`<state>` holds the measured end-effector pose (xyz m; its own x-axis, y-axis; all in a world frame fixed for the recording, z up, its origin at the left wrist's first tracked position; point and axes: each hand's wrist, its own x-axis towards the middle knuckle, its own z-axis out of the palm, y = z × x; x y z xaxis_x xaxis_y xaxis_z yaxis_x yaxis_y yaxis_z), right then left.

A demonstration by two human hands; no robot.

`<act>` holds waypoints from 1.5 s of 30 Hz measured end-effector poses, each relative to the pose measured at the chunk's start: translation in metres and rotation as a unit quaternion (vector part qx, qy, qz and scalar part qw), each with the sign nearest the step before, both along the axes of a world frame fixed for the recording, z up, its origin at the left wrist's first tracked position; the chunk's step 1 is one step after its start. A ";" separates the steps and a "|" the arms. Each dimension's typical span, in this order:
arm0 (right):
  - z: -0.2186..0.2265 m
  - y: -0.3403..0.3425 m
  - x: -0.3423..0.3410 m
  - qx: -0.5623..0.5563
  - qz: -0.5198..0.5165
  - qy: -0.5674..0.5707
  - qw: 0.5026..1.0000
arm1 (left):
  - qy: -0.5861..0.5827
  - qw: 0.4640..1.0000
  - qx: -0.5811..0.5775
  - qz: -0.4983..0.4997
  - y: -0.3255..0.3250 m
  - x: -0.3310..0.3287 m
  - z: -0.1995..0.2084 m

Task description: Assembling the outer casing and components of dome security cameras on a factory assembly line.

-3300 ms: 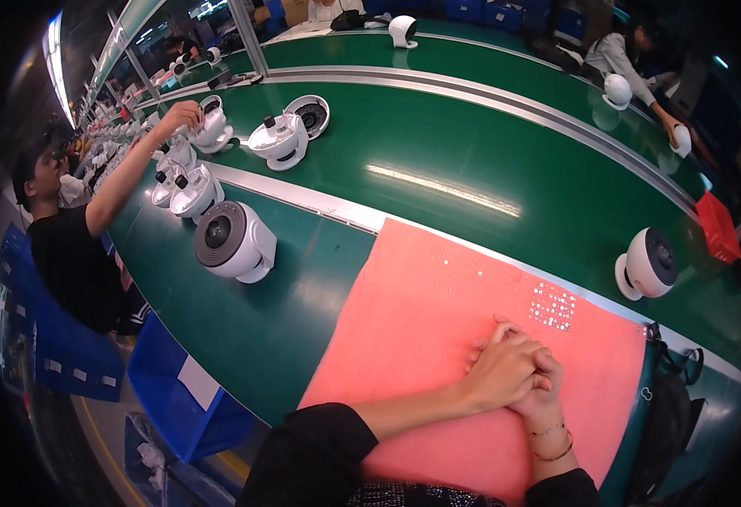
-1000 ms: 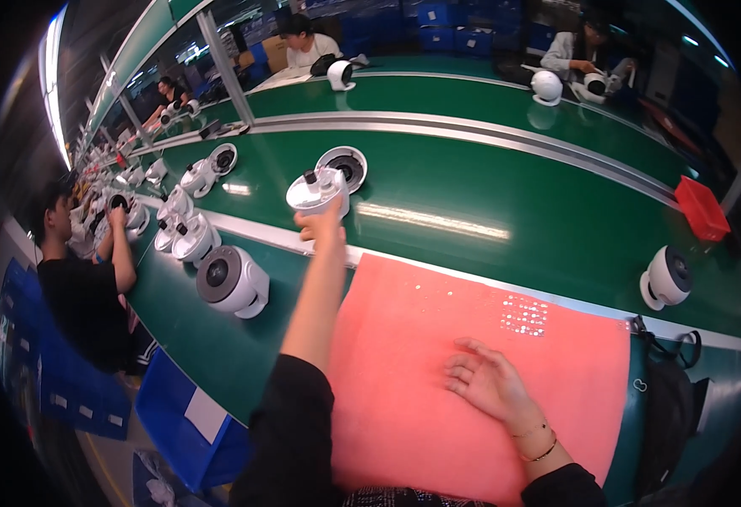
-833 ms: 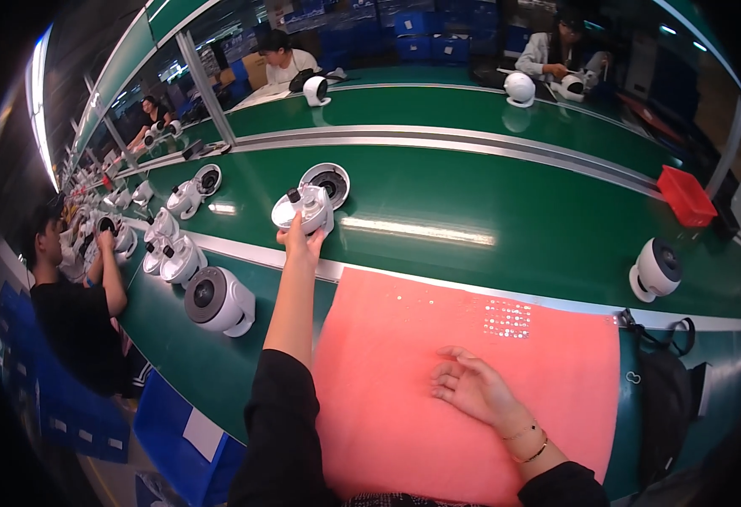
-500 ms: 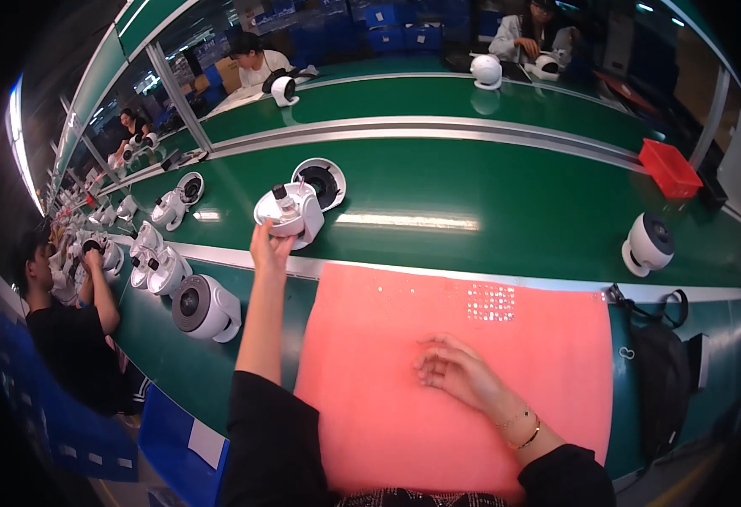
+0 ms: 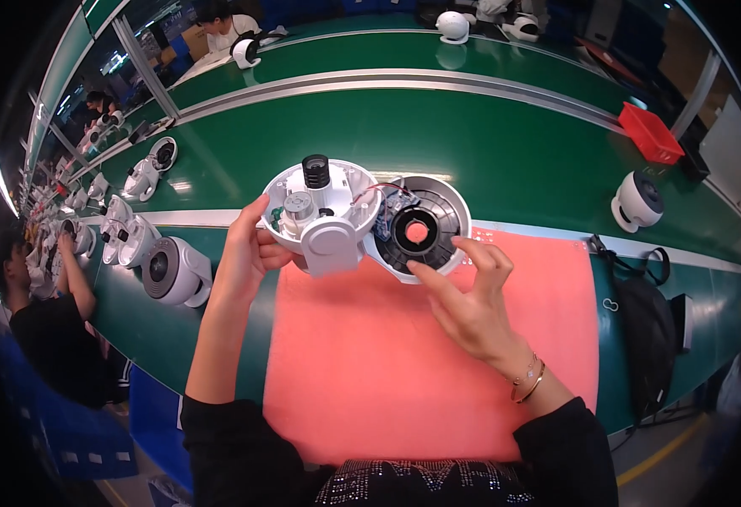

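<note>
The left hand (image 5: 250, 249) grips the white body (image 5: 330, 241) of an open unit by its left side, thumb up against the rim and fingers around the shell. A black lens (image 5: 316, 171) stands upright in the body, with a round grey motor (image 5: 299, 204) near it. The right hand (image 5: 476, 291) holds the cover (image 5: 451, 211) by its near rim, thumb and index finger spread along it. Thin wires (image 5: 376, 191) run from body to cover. Both parts are held up at the far edge of the pink mat (image 5: 345, 380).

Small shiny dots (image 5: 486, 237) show along the mat's far edge. A black bag (image 5: 645, 338) lies beside its right edge; a closed unit (image 5: 176, 270) stands on the bench (image 5: 256, 338) off its left edge. A red bin (image 5: 650, 133) sits near the far edge of the belt (image 5: 506, 156), toward its right end.
</note>
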<state>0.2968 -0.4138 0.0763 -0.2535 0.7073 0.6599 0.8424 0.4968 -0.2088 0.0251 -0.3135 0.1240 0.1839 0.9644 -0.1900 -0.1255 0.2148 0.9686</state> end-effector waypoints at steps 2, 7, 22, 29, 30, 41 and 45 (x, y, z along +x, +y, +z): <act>-0.009 -0.002 0.011 0.025 -0.011 -0.018 0.999 | 0.013 0.998 0.007 0.056 -0.015 0.025 0.015; -0.006 -0.010 0.026 0.108 -0.009 0.015 0.994 | -0.031 0.999 -0.002 0.034 -0.019 0.015 0.009; 0.031 -0.044 0.050 -0.045 0.201 0.185 0.961 | -0.022 0.996 -0.057 -0.058 0.001 0.041 -0.048; 0.043 -0.052 0.042 -0.392 0.252 0.309 0.829 | 0.143 0.975 0.027 -0.165 -0.015 0.049 -0.034; 0.044 -0.051 0.042 -0.394 0.256 0.307 0.827 | 0.160 0.969 0.174 -0.068 -0.028 0.050 -0.034; 0.068 -0.006 0.010 -0.492 0.277 0.359 0.744 | 0.121 0.982 0.143 0.009 -0.177 0.058 -0.024; 0.065 -0.001 -0.001 -0.476 0.236 0.345 0.774 | 0.073 0.989 0.120 0.052 -0.173 0.059 -0.038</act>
<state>0.2955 -0.4151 0.1411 -0.4526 0.8917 -0.0099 0.1393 0.0597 -0.9885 0.0844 -0.4862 0.0864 0.0684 0.9972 0.0292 0.0091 -0.0299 0.9995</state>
